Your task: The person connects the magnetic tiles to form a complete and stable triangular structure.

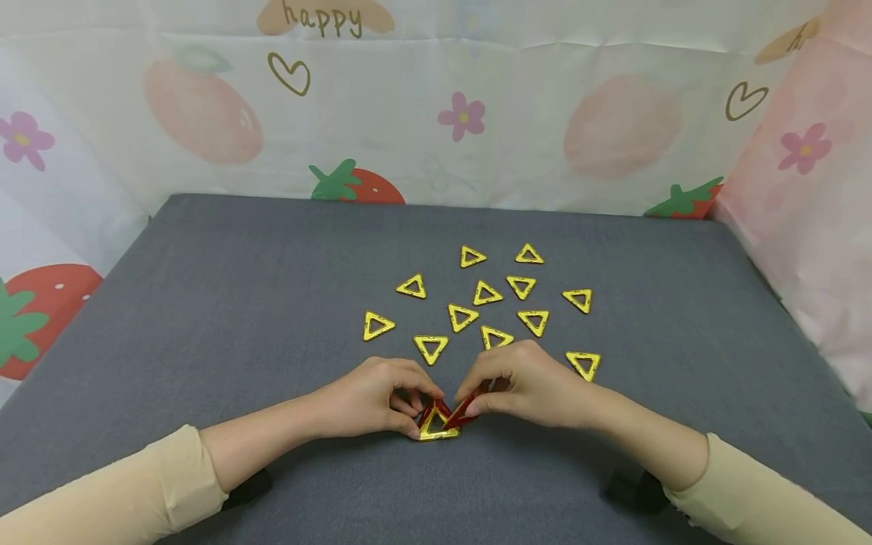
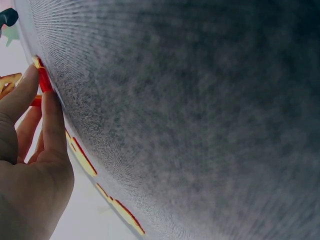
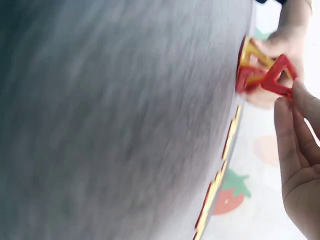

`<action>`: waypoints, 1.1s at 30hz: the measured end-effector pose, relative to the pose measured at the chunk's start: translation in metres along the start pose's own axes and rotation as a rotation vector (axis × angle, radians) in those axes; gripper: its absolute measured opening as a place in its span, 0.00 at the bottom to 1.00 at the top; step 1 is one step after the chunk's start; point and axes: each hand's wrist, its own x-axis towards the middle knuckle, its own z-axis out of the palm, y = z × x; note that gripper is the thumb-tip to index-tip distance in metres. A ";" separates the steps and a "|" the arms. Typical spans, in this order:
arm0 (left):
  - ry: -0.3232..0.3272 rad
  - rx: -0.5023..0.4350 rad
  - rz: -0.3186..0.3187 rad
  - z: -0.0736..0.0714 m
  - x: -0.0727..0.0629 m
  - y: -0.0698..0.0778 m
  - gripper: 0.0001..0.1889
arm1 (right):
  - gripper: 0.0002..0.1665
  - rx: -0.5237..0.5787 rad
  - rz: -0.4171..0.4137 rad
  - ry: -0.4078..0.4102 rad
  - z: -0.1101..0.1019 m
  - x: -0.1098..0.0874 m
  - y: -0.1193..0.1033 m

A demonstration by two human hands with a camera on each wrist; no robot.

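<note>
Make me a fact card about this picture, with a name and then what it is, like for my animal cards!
Table: dark grey top
Loose pieces: twelve yellow triangles with open middles, spread out beyond the hands
Near the hands: one yellow triangle lying flat, red pieces above it
Left hand: fingers gripping the pieces' left side
Right hand: fingers pinching a tilted red triangle
Sleeves: cream
Backdrop: pale cloth with strawberries, flowers, hearts and "happy"
</note>
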 end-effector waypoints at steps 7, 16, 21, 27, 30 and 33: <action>0.004 0.009 0.015 0.000 0.000 0.000 0.23 | 0.07 -0.048 0.014 -0.023 0.018 0.007 -0.013; 0.009 0.018 0.014 0.000 0.000 0.000 0.22 | 0.07 -0.115 0.011 -0.043 0.031 0.013 -0.021; 0.010 0.008 0.016 -0.001 0.000 0.000 0.21 | 0.07 -0.151 -0.008 -0.016 0.034 0.014 -0.020; 0.007 0.009 0.016 -0.001 -0.001 0.000 0.21 | 0.09 -0.166 -0.019 0.008 0.035 0.015 -0.019; 0.010 0.006 0.018 -0.001 -0.001 0.000 0.20 | 0.10 -0.137 0.025 0.007 0.035 0.015 -0.020; 0.008 -0.002 0.019 -0.001 -0.001 0.000 0.19 | 0.11 -0.109 0.071 0.009 0.033 0.015 -0.020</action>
